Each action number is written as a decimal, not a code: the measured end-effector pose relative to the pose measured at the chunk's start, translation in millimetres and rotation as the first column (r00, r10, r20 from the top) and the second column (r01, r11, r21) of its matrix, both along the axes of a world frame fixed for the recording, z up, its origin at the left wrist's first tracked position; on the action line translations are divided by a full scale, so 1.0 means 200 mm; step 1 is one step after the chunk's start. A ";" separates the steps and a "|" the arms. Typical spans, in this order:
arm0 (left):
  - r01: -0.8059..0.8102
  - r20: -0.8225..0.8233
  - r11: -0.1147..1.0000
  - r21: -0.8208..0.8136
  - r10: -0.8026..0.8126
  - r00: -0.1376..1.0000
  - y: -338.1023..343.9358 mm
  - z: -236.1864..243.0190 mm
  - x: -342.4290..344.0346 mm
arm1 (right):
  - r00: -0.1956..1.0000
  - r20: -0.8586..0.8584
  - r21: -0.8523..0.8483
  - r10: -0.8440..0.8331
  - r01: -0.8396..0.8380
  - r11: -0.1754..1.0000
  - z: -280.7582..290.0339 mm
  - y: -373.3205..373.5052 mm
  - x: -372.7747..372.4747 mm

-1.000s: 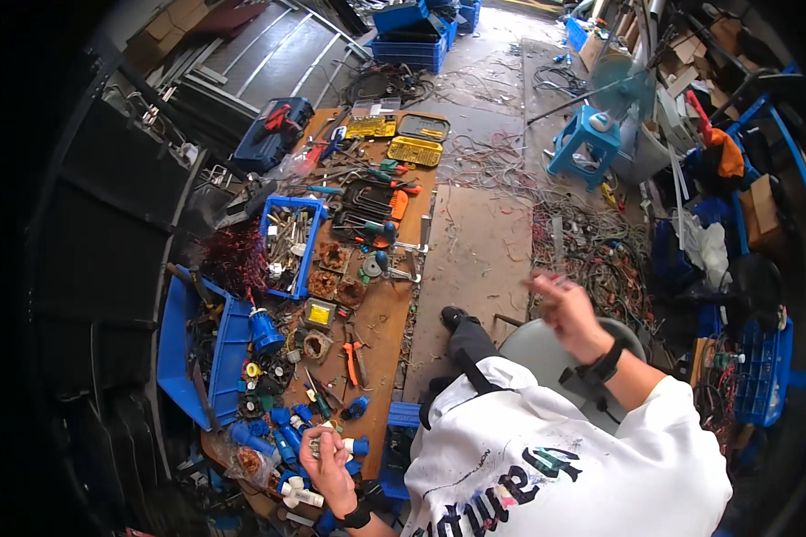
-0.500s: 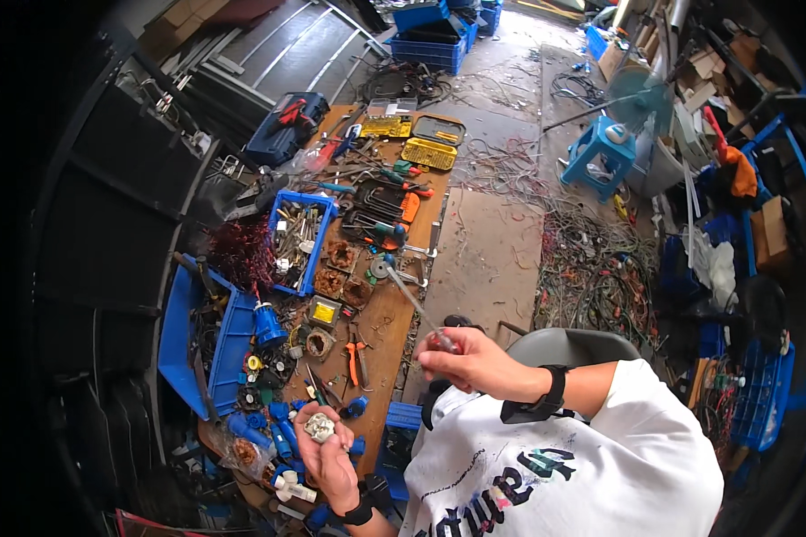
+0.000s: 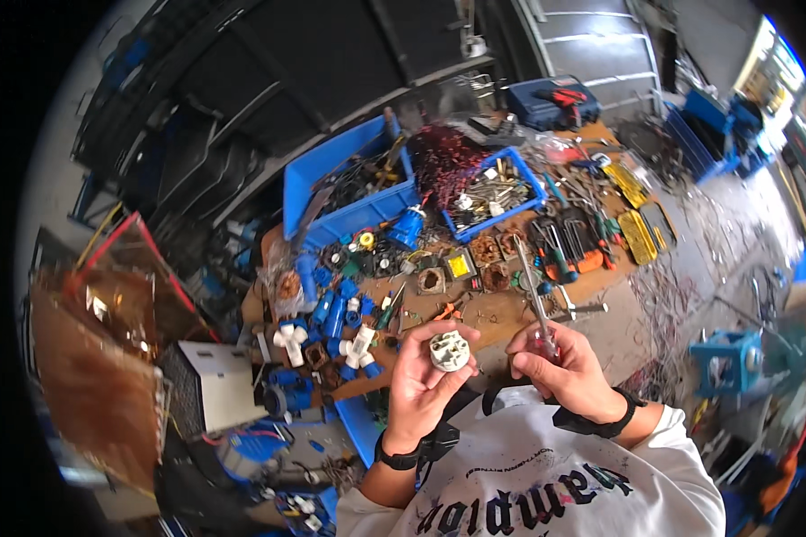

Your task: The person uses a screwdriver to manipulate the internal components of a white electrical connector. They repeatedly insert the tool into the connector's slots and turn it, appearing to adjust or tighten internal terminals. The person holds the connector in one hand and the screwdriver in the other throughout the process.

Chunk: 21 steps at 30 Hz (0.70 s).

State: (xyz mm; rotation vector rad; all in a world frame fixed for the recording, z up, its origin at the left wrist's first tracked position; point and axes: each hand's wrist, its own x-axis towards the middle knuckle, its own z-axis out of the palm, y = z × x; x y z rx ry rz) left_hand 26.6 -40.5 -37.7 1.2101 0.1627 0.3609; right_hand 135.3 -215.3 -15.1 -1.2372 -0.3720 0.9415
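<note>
Near the front edge of the bench, my left hand (image 3: 421, 389) is closed around a small round white plastic fitting (image 3: 450, 352) with a notched, open face turned up; it may be an electrical part, but its exact kind is unclear. A short gap to the right, my right hand (image 3: 571, 371) grips a screwdriver (image 3: 536, 300) by its clear red handle. The long metal shaft points up and away over the bench, its tip apart from the white fitting. Past both hands, orange-handled pliers (image 3: 449, 311) lie on the wooden bench (image 3: 394, 291).
A big blue bin (image 3: 354, 215) and a smaller blue crate (image 3: 495, 234) of metal parts stand at the back. Blue and white pipe fittings (image 3: 358, 349) crowd the left. Hex keys (image 3: 575, 237) and yellow bit cases (image 3: 638, 234) lie right. A blue stool (image 3: 725, 362) stands beyond.
The view has swung left across the bench. My hands are nearer each other, and the screwdriver shaft now points more steeply away from me. Both hands keep their holds.
</note>
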 end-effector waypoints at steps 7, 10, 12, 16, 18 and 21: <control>-0.193 0.067 0.963 0.189 0.183 0.981 -0.19 0.01 0.00 | 0.965 0.108 -0.007 0.238 -0.238 0.971 0.00 -0.03 0.16; -0.278 0.153 0.917 0.285 0.243 0.958 -0.23 0.02 0.02 | 0.952 0.145 0.044 0.270 -0.279 0.959 -0.02 -0.05 0.17; -0.329 0.174 0.881 0.339 0.285 0.943 -0.24 0.04 0.05 | 0.934 0.204 0.018 0.294 -0.304 0.953 0.01 -0.06 0.20; -0.378 0.234 0.841 0.386 0.307 0.922 -0.28 0.08 0.06 | 0.937 0.194 0.098 0.292 -0.315 0.944 0.02 -0.07 0.19; -0.401 0.283 0.835 0.376 0.309 0.908 -0.30 0.07 0.08 | 0.922 0.250 0.087 0.297 -0.327 0.941 0.03 -0.07 0.19; -0.447 0.326 0.796 0.408 0.330 0.886 -0.32 0.04 0.08 | 0.922 0.254 0.109 0.293 -0.329 0.938 0.03 -0.08 0.19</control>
